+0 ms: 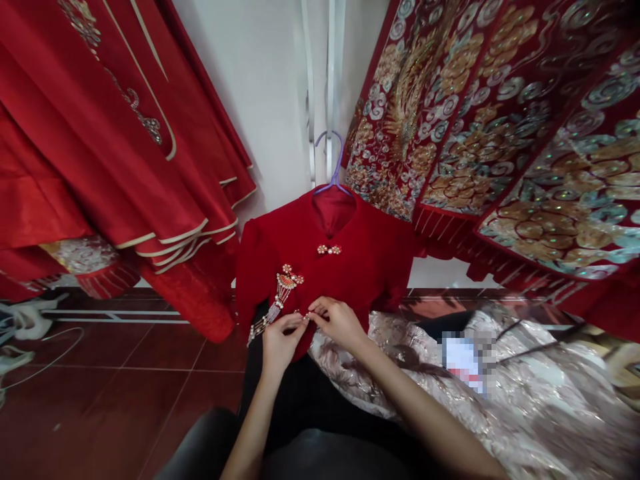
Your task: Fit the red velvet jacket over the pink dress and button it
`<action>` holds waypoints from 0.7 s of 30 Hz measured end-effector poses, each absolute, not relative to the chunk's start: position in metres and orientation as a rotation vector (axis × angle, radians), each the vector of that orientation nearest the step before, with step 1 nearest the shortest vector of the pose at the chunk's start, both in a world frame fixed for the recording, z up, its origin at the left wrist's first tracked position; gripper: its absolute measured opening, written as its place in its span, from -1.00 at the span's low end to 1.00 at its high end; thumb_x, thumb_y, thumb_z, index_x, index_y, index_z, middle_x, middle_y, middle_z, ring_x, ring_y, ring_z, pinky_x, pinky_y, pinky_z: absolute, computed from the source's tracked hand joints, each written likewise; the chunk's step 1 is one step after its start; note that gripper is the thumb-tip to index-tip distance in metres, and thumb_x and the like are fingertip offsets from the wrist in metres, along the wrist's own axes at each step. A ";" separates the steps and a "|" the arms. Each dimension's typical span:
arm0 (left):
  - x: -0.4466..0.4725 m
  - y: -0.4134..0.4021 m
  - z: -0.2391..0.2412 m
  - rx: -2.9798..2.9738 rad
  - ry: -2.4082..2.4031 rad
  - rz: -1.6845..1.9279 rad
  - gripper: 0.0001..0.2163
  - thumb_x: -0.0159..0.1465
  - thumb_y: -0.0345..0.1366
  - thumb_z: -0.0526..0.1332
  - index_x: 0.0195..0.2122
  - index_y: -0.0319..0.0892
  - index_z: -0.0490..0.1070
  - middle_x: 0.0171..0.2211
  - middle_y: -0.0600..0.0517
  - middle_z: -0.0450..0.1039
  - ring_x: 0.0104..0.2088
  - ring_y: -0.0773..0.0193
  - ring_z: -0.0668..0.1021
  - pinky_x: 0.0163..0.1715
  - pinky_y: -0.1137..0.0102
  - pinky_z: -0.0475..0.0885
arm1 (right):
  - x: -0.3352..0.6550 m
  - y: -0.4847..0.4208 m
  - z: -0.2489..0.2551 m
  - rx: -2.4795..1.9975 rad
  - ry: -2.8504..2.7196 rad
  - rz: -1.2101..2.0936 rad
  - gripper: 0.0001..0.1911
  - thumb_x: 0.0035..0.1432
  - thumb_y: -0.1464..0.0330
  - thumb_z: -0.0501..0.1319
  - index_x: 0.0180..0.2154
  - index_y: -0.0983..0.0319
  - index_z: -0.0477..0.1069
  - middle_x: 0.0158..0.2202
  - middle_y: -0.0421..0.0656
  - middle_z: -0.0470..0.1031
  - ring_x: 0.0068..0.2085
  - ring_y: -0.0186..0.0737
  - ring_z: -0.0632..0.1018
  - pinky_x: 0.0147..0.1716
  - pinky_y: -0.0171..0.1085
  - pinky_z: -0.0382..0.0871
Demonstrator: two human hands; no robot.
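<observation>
A red jacket (345, 280) hangs in the middle of the view on a purple hanger (337, 160), its open collar facing the wearer of the camera and its lower front reaching down toward a dark-clad lap (320, 427). The left hand (284, 331) and the right hand (336, 323) meet at the lower front of the jacket. Each pinches, thumb against fingers, at a small, pale fastener (307, 317) (its exact form is largely hidden by the fingertips). Above, on the centre line below the collar, sits a gold-and-pearl clasp (329, 251). To the left of the hands, a fan-shaped brooch (286, 285) lies against the chest, its beaded tassels slanting down toward the side.

The hook of the hanger stands at a pair of white poles (329, 73) before a pale wall (265, 73). Plain red garments (135, 147) with cream edging hang at left; embroidered garments (460, 127) with gold and silvery motifs hang at right. Shiny silvery cloth (545, 400) spreads beside the right forearm, reaching the lower jacket. Reddish tiles form the floor (120, 393) at lower left.
</observation>
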State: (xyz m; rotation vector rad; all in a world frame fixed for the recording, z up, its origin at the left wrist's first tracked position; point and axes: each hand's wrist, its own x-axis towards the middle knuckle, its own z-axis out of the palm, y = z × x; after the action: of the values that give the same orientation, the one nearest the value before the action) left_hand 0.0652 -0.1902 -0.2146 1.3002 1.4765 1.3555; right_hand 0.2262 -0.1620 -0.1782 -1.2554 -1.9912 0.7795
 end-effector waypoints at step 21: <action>0.063 -0.199 -0.213 1.452 1.563 1.443 -0.71 0.12 -0.22 0.29 -0.13 -0.18 0.48 -0.25 -0.02 0.46 -0.44 0.39 0.51 -0.52 0.50 0.47 | 0.244 -0.153 -0.166 -1.285 -1.931 0.908 -0.86 0.14 0.37 0.21 -0.23 0.17 0.49 -0.27 -0.15 0.61 -0.25 -0.21 0.61 -0.21 -0.26 0.48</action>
State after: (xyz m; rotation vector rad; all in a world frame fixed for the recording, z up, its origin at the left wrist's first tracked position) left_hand 0.0633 -0.1993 -0.2130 1.4522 1.5635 1.4433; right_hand 0.2442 -0.1529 -0.1662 -1.2849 -1.9312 0.9079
